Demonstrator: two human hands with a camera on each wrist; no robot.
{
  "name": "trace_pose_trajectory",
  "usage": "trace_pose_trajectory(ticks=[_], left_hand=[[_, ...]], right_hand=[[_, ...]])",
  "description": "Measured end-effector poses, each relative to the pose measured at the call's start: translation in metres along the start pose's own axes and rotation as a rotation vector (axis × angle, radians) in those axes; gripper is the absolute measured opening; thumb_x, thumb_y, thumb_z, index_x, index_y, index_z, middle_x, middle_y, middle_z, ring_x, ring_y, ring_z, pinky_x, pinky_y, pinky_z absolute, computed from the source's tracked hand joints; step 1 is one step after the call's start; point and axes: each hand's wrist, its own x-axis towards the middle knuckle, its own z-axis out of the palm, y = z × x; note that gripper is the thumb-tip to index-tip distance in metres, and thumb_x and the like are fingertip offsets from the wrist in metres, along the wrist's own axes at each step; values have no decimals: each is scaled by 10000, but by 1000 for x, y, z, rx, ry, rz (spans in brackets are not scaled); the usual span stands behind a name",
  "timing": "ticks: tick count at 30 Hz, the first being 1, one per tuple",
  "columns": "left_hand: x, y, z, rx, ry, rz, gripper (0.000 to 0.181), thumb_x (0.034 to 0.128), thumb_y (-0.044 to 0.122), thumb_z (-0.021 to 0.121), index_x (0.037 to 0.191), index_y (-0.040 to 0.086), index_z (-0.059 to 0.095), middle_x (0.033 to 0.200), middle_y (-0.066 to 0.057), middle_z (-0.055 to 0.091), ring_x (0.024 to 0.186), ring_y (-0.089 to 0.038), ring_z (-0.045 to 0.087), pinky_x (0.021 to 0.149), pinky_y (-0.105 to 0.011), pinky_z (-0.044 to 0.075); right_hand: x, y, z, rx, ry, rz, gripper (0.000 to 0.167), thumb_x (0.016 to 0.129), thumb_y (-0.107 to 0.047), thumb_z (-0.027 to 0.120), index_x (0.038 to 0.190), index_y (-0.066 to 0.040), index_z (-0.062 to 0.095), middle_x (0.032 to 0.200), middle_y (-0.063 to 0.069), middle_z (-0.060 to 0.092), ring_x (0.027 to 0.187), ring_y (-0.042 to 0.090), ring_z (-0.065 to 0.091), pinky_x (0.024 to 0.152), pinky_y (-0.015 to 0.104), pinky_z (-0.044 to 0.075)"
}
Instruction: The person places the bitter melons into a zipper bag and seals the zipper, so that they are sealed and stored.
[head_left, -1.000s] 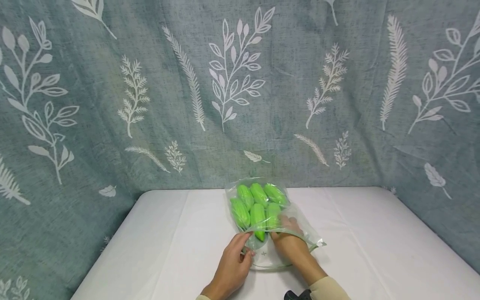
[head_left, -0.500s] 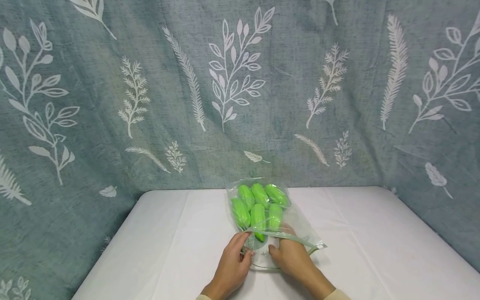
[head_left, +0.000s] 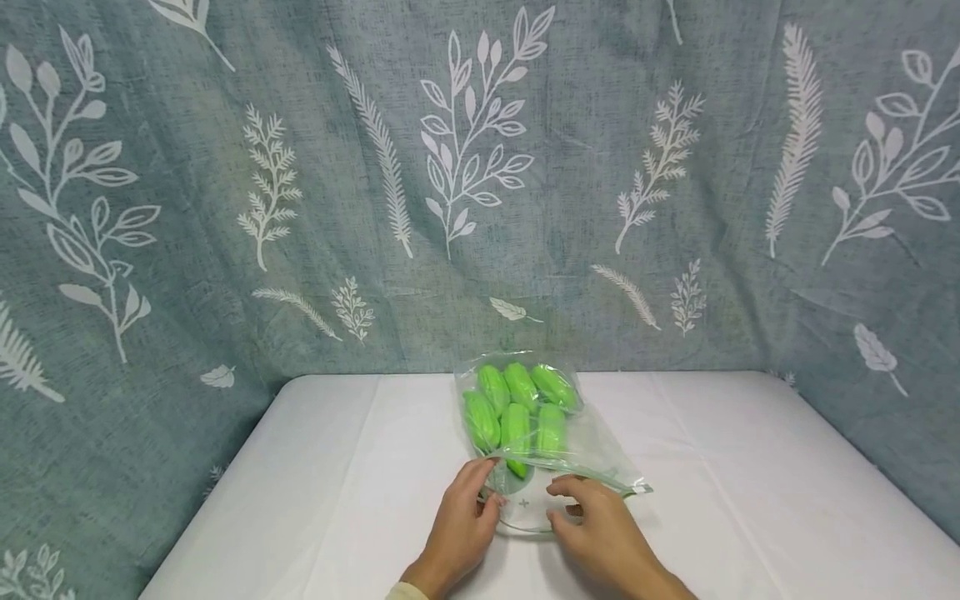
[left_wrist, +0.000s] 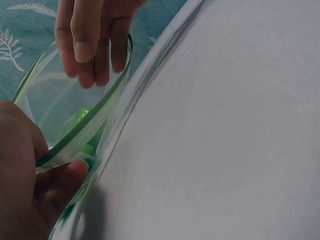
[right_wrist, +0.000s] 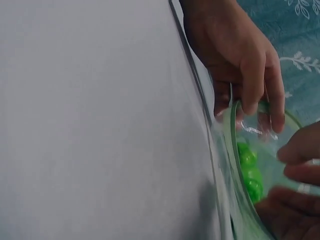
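A clear zip bag (head_left: 596, 437) with a green-edged mouth lies on the table. Inside it are several bright green, ridged, elongated vegetables (head_left: 515, 429), possibly imitation ones. My left hand (head_left: 459, 518) pinches the left side of the mouth, and the left wrist view shows the rim (left_wrist: 75, 136) running between thumb and fingers. At the near opening is my right hand (head_left: 597, 523), fingers loosely bent and holding nothing. Whether its fingers touch the bag, I cannot tell. The right wrist view shows the green vegetables (right_wrist: 251, 172) deeper in the bag, partly hidden by its rim.
A white cloth (head_left: 375, 467) covers the table on both sides of the bag. Behind it hangs a grey-green curtain (head_left: 555, 325) with white leaf prints, which also runs along the left and right sides.
My right hand has drawn back out of the bag toward me, leaving nothing in its fingers. The left hand keeps its hold on the mouth; the green vegetables barely shift.
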Motion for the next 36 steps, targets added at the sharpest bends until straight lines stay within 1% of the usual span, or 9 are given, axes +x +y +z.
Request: trace_pose_trajectory(ticks=[2, 6, 10, 13, 17, 19, 23, 28, 36], left_hand=[[0, -1, -1, -2, -1, -5, 449, 921, 11, 610, 1366, 43, 561, 1355, -77, 550, 1102, -161, 585, 723, -194, 540], [0, -2, -2, -22, -5, -15, 448, 927, 17, 604, 1372, 52, 557, 1361, -84, 548, 1098, -158, 585, 726, -196, 541], [-1, -2, -3, -31, 16, -18, 449, 921, 5, 596, 1366, 59, 566, 1351, -77, 556, 1089, -159, 585, 733, -201, 538], [0, -3, -3, -31, 32, -17, 448, 918, -5, 582, 1361, 60, 574, 1346, -69, 561, 1080, -154, 584, 730, -201, 535], [1, -3, -3, -33, 40, -12, 442, 917, -15, 563, 1354, 54, 579, 1337, -76, 566, 1049, -153, 599, 712, -196, 538], [0, -3, -3, -35, 42, -13, 438, 918, -19, 558, 1350, 50, 581, 1334, -78, 568, 1045, -157, 604, 710, -194, 540], [0, -1, -4, -42, 43, -17, 436, 914, -26, 557, 1344, 44, 584, 1329, -78, 572, 1029, -163, 615, 699, -198, 547], [2, 1, -6, -59, 46, -29, 439, 913, -23, 560, 1347, 43, 586, 1325, -75, 576, 1025, -164, 626, 700, -205, 556], [1, -1, -6, -59, 29, -49, 428, 921, -15, 567, 1344, 49, 593, 1314, -63, 581, 1021, -143, 629, 723, -207, 559]], right_hand=[[-3, 4, -4, 71, -7, -44, 185, 856, -73, 756, 1039, -86, 734, 1043, 30, 714, 907, 170, 685, 684, 243, 575], [-8, 13, -14, 100, 4, -203, 149, 895, -119, 747, 1040, -152, 741, 938, -66, 723, 774, 27, 648, 589, 220, 538], [-9, 20, -23, 129, 56, -342, 230, 860, -56, 767, 1021, -218, 740, 873, -139, 706, 712, -2, 623, 524, 194, 499], [-10, 25, -28, 139, 87, -415, 298, 823, 13, 773, 1017, -210, 737, 865, -138, 702, 696, 8, 618, 512, 167, 475], [-10, 30, -34, 143, 104, -429, 303, 817, 24, 777, 1015, -202, 739, 848, -121, 704, 666, 7, 604, 509, 153, 469], [-10, 32, -38, 159, 115, -410, 294, 824, 24, 772, 1011, -201, 741, 825, -99, 703, 640, 12, 595, 499, 159, 470], [-11, 40, -50, 161, 175, -382, 277, 821, 42, 769, 991, -175, 748, 793, -68, 703, 606, 34, 585, 483, 169, 460], [-10, 54, -66, 106, 251, -334, 254, 806, 46, 780, 957, -156, 753, 794, -98, 696, 613, 32, 567, 503, 168, 456], [-16, 71, -69, 66, 316, -287, 336, 785, 82, 763, 919, -224, 731, 826, -90, 684, 703, 40, 571, 532, 165, 461]])
